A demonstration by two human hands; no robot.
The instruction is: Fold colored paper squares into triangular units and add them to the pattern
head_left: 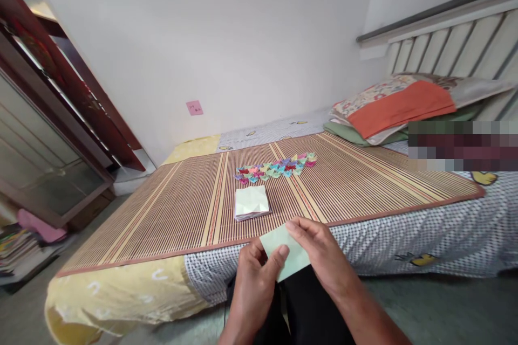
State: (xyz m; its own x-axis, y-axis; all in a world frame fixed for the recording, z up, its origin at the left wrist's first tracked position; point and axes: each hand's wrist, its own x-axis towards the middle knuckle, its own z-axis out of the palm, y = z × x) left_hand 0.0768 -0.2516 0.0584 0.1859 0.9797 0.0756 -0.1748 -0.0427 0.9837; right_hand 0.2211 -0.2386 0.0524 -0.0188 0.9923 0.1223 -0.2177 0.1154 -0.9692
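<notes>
Between my two hands, just off the bed's front edge, is a pale green sheet of paper (pixel 294 259). My left hand (pixel 261 269) grips its left side, thumb on top and fingers behind. At the upper right edge my right hand (pixel 318 245) pinches it between thumb and fingers. On the mat beyond lies a stack of square paper (pixel 251 200), its top sheet pale green and creased. Behind that stack, several small folded paper pieces (pixel 277 167) in many colours sit in rows.
A striped bamboo mat (pixel 174 215) covers the bed, over a patterned sheet (pixel 364 248). Pillows (pixel 404 105) are piled at the right by the slatted headboard (pixel 457 43). A pink paper note (pixel 194 108) is on the wall. Left stand a glass-fronted cabinet (pixel 48 151) and stacked papers (pixel 18 253).
</notes>
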